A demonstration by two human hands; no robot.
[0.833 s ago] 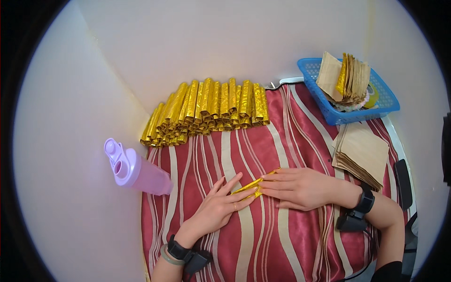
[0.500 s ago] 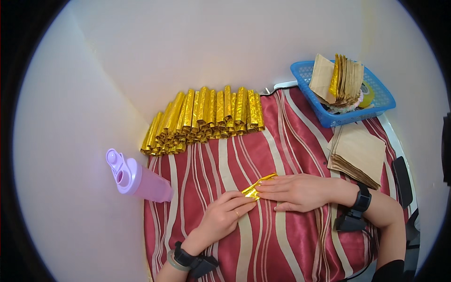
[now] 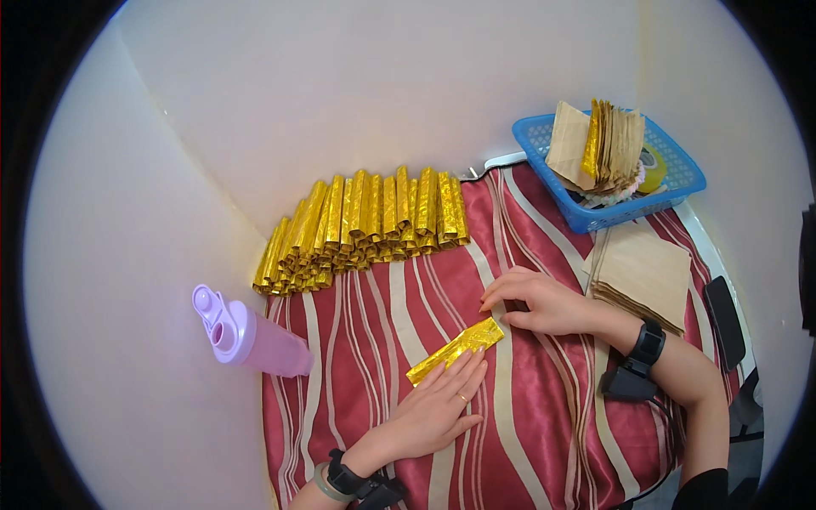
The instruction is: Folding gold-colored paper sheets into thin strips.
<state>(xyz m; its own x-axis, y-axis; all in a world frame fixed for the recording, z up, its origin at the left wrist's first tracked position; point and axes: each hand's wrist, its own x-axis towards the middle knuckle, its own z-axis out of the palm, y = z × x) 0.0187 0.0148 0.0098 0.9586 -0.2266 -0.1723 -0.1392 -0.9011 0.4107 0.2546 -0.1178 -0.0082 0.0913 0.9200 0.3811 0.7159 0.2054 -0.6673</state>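
Note:
A folded strip of gold foil paper [image 3: 467, 342] lies slantwise on the striped red cloth, its flat face up. My left hand [image 3: 442, 403] rests on its lower edge, fingers stretched out and pressing it down. Just past the strip's upper right end is my right hand [image 3: 544, 301], its fingers bent and its thumb apart from them near the corner; nothing shows in its grip. Behind both hands, many folded gold foil rolls [image 3: 365, 212] are piled in rows against the wall.
At the left stands a lilac bottle [image 3: 263, 342]. A stack of brown paper sheets [image 3: 646, 276] lies right of my right hand, beside a black phone-like slab [image 3: 724, 323]. A blue basket [image 3: 586, 219] at the back right holds more paper and a beaded loop. Striped cloth [image 3: 374, 314] covers the table.
The gold strip has gone from narrow and mostly covered to flat and wide in view. My left hand has flattened onto it, and my right hand has lifted off toward its upper right end.

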